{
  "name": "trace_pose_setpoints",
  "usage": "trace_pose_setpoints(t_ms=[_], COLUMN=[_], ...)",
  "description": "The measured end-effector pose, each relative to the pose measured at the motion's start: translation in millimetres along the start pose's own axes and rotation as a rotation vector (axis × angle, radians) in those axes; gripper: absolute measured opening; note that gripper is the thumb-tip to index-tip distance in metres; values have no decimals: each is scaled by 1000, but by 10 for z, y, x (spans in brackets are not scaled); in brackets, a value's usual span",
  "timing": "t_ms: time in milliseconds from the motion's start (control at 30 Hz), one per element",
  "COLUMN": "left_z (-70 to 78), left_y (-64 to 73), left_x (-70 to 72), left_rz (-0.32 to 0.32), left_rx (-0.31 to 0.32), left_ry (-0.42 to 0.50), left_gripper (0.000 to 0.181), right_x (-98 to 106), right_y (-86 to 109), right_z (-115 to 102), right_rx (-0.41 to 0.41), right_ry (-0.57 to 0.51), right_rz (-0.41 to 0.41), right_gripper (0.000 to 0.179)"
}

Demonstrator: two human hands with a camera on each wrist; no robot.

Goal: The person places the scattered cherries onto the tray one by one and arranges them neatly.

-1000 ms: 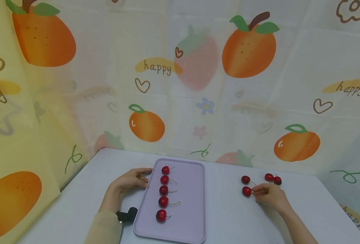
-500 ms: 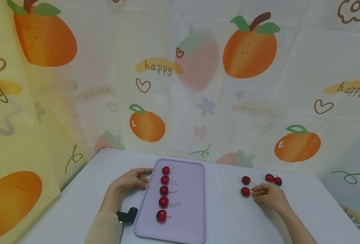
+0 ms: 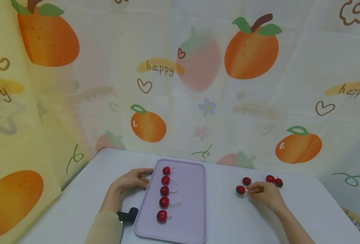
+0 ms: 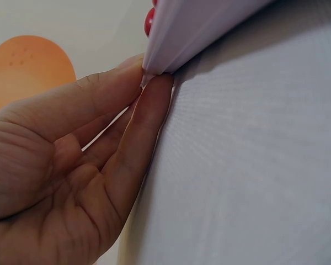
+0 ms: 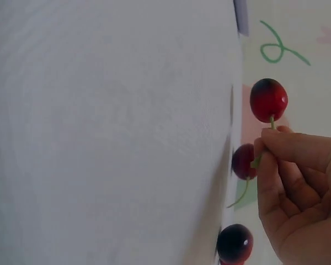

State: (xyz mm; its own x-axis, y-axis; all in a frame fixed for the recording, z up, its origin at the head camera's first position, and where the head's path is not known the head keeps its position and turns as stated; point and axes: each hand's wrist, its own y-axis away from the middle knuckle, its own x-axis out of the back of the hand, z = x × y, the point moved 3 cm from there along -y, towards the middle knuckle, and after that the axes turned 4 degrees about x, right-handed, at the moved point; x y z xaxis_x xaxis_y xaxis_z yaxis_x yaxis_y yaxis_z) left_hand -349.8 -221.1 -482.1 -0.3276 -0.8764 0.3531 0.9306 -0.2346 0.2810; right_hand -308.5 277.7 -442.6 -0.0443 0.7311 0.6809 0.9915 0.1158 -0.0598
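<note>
In the head view a lilac tray [image 3: 188, 200] lies on the white table, with a column of several red cherries [image 3: 164, 190] down its left half. My left hand [image 3: 132, 179] is at the tray's left edge; in the left wrist view its thumb and a finger [image 4: 154, 107] pinch the tray's rim. To the right of the tray, my right hand [image 3: 266, 196] pinches the stem of a dark red cherry [image 5: 268, 100] between thumb and fingertips. That cherry hangs off the fingertips, clear of the table in the right wrist view. Just behind it lies another cherry [image 3: 246, 181].
Two more cherries [image 3: 270, 178] lie together beyond my right hand. A black wrist camera [image 3: 128, 215] sits by the tray's lower left side. A fruit-printed cloth [image 3: 180, 135] hangs behind the table [image 3: 221, 210], with yellow-tinted cloth on the left.
My right hand has moved slightly left, carrying the cherry by its stem away from the spot where it lay. My left hand and the tray stay in place.
</note>
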Motion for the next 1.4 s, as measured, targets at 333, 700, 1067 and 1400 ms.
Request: trace_pose_setpoints(t_ms=[333, 700, 1067, 1400], left_z=[-7, -24, -13, -3], left_y=[5, -31, -20, -11], left_x=[-18, -3, -3, -11], left_rz=[9, 0, -9, -26], left_rx=[15, 2, -13, -16], left_ry=[-10, -19, -24, -12], left_gripper=[68, 70, 70, 70], right_x=[-127, -337, -578, -833], right_y=[-90, -251, -412, -584], right_z=[-150, -375, -616, -891], right_rx=[47, 53, 132, 149], right_ry=[-70, -93, -151, -161], right_rz=[-10, 13, 19, 70], right_gripper=[24, 16, 15, 16])
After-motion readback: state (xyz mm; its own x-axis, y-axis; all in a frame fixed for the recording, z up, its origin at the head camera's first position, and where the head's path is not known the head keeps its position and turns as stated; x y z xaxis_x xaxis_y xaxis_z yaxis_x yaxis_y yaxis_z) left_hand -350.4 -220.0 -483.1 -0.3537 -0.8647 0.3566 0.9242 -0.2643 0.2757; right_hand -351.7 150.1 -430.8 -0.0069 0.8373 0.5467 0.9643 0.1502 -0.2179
